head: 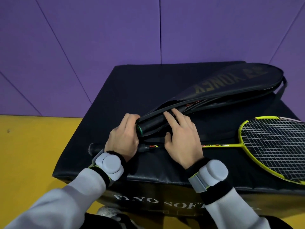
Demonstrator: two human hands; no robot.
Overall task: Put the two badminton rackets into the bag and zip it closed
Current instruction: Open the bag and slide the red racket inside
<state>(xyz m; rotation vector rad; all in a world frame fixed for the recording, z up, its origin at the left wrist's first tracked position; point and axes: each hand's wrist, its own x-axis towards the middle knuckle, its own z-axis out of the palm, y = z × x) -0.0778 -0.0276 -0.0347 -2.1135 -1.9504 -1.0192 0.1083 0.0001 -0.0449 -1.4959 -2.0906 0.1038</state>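
A black racket bag (227, 83) with gold lettering lies unzipped across the black box (140, 86). One racket sits inside it, its black handle (151, 125) poking out of the narrow end. My left hand (123, 138) grips that end of the bag around the handle. My right hand (181, 138) rests with spread fingers on the bag's open edge beside the handle. A second racket with a yellow frame (272, 146) lies on the box in front of the bag, its shaft (219, 145) running under my right hand and its grip (94, 147) showing left of my left wrist.
The black padded box has white lettering on its front face (148, 200) and stands on a yellow floor (33, 154). Purple padded mats (99, 38) cover the area behind. A black strap (283, 88) hangs from the bag's far right end.
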